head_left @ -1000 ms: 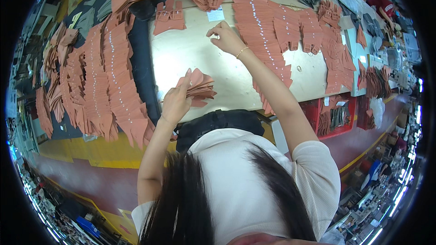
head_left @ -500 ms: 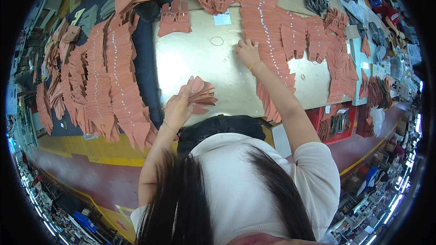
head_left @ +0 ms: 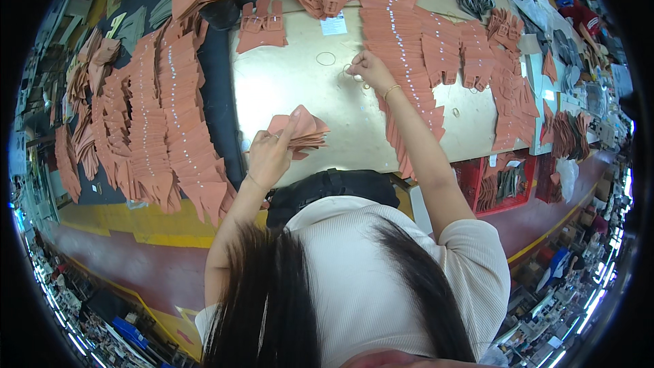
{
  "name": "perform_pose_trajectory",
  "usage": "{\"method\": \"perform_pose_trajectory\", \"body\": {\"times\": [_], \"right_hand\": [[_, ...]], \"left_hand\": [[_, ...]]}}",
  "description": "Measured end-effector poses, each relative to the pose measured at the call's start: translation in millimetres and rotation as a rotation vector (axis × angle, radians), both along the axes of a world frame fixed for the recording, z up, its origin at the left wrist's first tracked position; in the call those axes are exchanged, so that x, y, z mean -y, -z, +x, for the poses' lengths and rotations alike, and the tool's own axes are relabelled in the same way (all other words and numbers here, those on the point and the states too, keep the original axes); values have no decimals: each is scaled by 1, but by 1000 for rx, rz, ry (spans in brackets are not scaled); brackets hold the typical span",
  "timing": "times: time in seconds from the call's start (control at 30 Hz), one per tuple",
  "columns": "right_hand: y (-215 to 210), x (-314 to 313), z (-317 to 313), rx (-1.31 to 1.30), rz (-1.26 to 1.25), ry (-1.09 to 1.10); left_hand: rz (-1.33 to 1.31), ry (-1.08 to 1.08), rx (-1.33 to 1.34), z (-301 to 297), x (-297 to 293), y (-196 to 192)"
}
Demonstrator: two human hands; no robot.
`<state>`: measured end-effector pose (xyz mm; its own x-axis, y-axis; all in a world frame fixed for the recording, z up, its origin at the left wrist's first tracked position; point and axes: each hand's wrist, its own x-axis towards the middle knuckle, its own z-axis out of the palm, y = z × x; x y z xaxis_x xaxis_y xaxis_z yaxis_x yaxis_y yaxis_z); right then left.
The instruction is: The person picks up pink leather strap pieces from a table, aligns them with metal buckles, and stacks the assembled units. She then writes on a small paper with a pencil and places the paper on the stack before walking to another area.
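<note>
In the head view, the only one we have, our right hand [head_left: 364, 68] has dropped from its raised spot of a second ago onto the pale tabletop [head_left: 300, 88] at the upper middle of the frame, where its fingertips now pinch at a thin rubber band [head_left: 349, 70] lying beside the long overlapped row of terracotta cut pieces [head_left: 402, 61]. Half a second ago it was already pressing down near this place, so we judge the band is only now being picked up. A second loose band [head_left: 325, 58] lies just left of it, untouched. Our left hand [head_left: 271, 153] has hardly moved: at the centre left it stays closed around a fanned bundle of terracotta pieces [head_left: 300, 131], index finger stretched along the top, the bundle held just above the near table edge. With bundle gathered and band being taken, we judge the tying of this bundle is close. At left, more rows of the same pieces [head_left: 163, 116] cover a dark mat [head_left: 212, 88], and a black waist bag [head_left: 330, 187] sits below the bundle against the body.
</note>
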<state>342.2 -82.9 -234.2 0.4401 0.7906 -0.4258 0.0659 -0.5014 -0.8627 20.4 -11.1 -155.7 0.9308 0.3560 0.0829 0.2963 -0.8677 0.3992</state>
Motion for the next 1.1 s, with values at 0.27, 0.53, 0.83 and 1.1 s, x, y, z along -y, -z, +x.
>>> {"method": "perform_pose_trajectory", "body": {"times": [0.27,0.53,0.83,1.1], "right_hand": [[-65,-9,-40,-751,441,-226],[-48,-5,-30,-370,72,-59],[-115,-22,-129,655,-243,-940],[-128,25,-152,1036,82,-669]], "left_hand": [[-24,-24,22,-1,5,6],[-14,-61,-114,-13,8,2],[48,-32,-183,7,11,4],[-1018,-514,-8,-14,-35,-5]]}}
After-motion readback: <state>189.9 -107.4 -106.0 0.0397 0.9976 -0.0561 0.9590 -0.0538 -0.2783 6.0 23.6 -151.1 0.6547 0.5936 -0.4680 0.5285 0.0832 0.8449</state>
